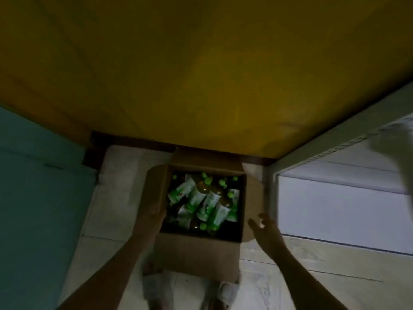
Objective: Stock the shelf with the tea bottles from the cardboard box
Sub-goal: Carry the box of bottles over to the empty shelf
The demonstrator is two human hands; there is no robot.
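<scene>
An open cardboard box (196, 251) stands on the pale floor below me, against a yellow wall. Inside lie several tea bottles (204, 201) with green caps and green-and-white labels, jumbled on their sides. My left hand (156, 214) rests on the box's left wall, fingers curled over its edge. My right hand (266, 229) hovers just right of the box, fingers spread, holding nothing. A white shelf (335, 209) stands to the right, its lower board bare.
A teal surface (38, 198) fills the left side. The yellow wall (201, 74) meets the floor at a dark skirting behind the box. My feet in light slippers (225, 294) stand just in front of the box. The scene is dim.
</scene>
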